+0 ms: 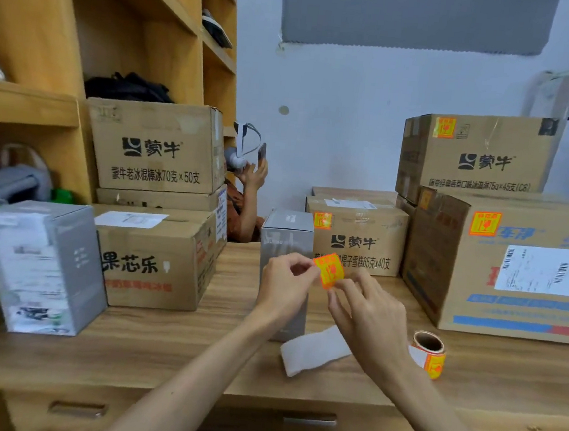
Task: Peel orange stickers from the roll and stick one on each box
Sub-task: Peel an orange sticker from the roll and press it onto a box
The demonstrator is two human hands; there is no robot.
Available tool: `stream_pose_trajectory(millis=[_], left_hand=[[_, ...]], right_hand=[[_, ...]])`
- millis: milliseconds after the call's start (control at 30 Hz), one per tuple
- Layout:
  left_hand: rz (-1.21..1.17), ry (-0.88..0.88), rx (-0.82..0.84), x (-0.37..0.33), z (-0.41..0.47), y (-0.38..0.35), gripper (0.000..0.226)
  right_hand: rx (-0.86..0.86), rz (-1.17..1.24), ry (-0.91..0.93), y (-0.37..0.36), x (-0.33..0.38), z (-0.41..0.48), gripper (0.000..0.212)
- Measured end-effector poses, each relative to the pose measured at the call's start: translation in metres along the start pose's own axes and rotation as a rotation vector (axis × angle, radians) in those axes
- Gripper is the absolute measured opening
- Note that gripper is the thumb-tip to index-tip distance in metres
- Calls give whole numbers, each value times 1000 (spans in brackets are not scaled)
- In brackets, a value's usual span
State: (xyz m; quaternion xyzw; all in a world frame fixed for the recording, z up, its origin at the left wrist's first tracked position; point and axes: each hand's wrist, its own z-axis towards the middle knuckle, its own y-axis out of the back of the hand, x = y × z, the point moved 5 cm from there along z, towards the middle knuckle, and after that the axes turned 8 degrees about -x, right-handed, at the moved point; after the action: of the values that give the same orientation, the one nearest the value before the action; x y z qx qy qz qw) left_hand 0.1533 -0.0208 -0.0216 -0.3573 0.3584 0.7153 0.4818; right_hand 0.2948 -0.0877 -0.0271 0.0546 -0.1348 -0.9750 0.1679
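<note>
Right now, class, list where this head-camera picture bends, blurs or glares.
Head view: wide-angle distortion bows the shelf and desk; left hand, right hand and orange sticker look soft; print on the white label is unreadable; light is even, no strong glare.

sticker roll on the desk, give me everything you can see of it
The sticker roll stands on the wooden desk beside the right wrist, its brown cardboard core opening upward. It looks nearly used up. An orange sticker with a red mark shows on white liner at its lower front. Nothing grips it: left hand and right hand pinch a peeled sticker. A bare white liner strip lies beside it; the forearm hides any join.
</note>
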Motion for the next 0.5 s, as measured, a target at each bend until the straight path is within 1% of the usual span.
stream_pose_trajectory(millis=[67,133,200,300,400,500], left_hand=[[-4,8,8,1,7,13,15],[-16,2,13,1,12,25,20],[-10,-18,28,-3,14,37,22],[-9,-43,70,-7,15,52,19],[5,-53,100,-6,17,63,10],[49,-84,108,-3,21,69,7]], right_hand=[[-6,85,-77,0,1,7,15],[1,174,-235,-2,-4,16,16],[49,298,-414,-9,-12,23,14],[132,524,-591,-24,-19,33,13],[218,731,-700,-41,-18,38,8],[256,775,-721,-53,-14,38,8]])
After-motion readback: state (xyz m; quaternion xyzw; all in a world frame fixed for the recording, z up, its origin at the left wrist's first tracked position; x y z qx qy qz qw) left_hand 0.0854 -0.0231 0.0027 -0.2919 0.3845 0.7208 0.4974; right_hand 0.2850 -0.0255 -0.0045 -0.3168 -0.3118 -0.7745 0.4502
